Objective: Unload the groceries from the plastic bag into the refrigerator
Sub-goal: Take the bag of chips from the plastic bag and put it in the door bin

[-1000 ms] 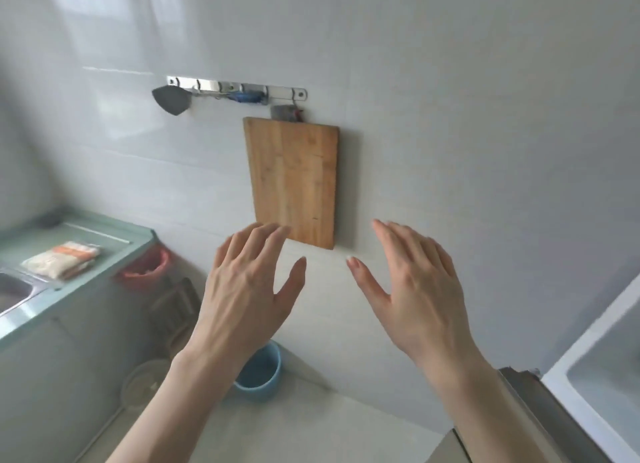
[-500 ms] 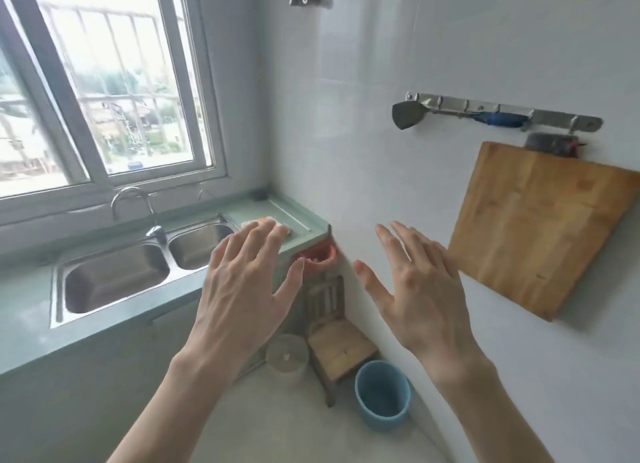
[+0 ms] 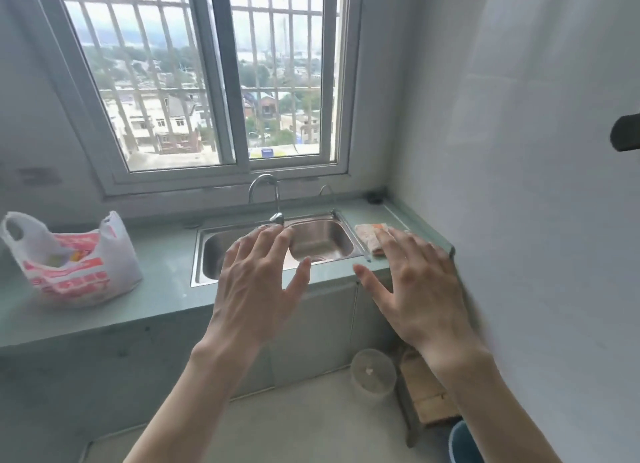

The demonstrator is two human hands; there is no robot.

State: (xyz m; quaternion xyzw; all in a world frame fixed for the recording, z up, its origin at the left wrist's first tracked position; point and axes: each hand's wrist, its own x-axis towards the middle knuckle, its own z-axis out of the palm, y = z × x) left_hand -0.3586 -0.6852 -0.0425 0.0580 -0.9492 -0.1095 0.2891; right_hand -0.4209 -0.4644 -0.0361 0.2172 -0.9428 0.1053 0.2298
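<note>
A pale green kitchen counter (image 3: 166, 289) ran below a barred window. The plastic bag (image 3: 74, 261) stood upright toward its left end, mouth and both handles pointing up. The left hand (image 3: 256, 289) and right hand (image 3: 419, 289) hovered empty, fingers spread. Reaching left and taking both handles together looked the surest start.

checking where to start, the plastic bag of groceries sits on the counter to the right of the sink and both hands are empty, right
Not quite. The head view shows the plastic bag standing on the counter to the left of the sink, not the right. The rest holds: the left hand and right hand are both open and hold nothing.
</note>
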